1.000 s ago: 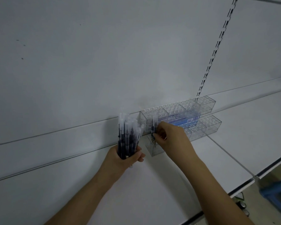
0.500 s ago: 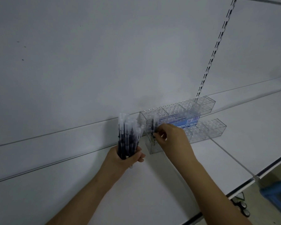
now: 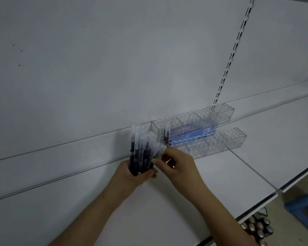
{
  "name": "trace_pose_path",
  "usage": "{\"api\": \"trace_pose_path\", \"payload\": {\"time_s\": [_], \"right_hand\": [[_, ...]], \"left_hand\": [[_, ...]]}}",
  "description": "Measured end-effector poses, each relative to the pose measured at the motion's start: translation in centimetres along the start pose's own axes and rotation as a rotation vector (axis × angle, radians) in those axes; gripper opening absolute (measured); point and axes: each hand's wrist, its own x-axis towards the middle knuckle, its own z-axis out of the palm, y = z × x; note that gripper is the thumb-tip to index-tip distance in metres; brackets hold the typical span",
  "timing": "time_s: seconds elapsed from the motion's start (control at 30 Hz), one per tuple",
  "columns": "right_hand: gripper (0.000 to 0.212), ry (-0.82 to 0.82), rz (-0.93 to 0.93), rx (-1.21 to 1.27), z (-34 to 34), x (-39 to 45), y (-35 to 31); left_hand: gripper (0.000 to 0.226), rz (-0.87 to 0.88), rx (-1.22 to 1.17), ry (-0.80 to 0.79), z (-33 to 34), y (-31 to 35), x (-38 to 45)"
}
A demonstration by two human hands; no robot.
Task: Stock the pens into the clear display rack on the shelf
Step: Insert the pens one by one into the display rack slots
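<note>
the right hand (image 3: pixel 178 167) has its fingers (image 3: pixel 157 161) curled narrow against the top of the bundle, and it looks to be pinching one clear-capped pen out of it, though the tips blur together there. the left hand (image 3: pixel 133 176) grips the bundle of dark-barrelled pens with clear plastic caps (image 3: pixel 142 151) upright in a full fist, just left of the clear two-tier acrylic display rack with round holes (image 3: pixel 217 141). one dark pen with a clear cap (image 3: pixel 167 134) stands in the rack's near left end, and a blue printed strip (image 3: pixel 194 133) shows between the tiers. the rack sits on the white metal shelf (image 3: pixel 256 157), against the back panel. the risk from here is in the pull: dragging one pen from a tightly held bunch may draw its neighbours up with it and spill them on the shelf. a loosened left grip would do the same. the light rack may also slide if a pen tip catches a hole's rim.
</note>
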Motion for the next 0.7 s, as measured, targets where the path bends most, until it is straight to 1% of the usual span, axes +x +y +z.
{"api": "trace_pose_path", "payload": {"time_s": [0.1,0.17,0.23,0.33,0.4,0.57,0.7], "right_hand": [[0.022,0.022,0.041,0.011,-0.7,-0.1,0.0],[0.018,0.068,0.078,0.045,-1.5,0.0,-0.4],[0.015,0.167,0.108,0.102,-2.5,0.3,-0.9],[0.019,0.350,0.080,0.119,-4.3,0.8,-1.2],[0.019,0.402,0.056,0.096,-5.1,1.1,-1.3],[0.017,0.318,0.001,-0.086,-4.7,1.6,-0.8],[0.019,0.192,-0.029,-0.203,-3.7,2.2,0.0]], "left_hand": [[0.019,0.008,-0.021,-0.025,0.1,0.1,-0.1],[0.019,0.004,-0.049,-0.018,0.1,0.1,0.0],[0.014,0.002,-0.084,0.007,0.1,0.1,0.0],[0.007,0.016,-0.143,0.036,0.1,0.1,0.1],[0.007,0.021,-0.153,0.046,0.0,0.0,0.2],[0.006,0.028,-0.153,0.063,0.1,-0.1,0.2],[0.006,0.032,-0.149,0.066,0.1,0.0,0.2]]}}
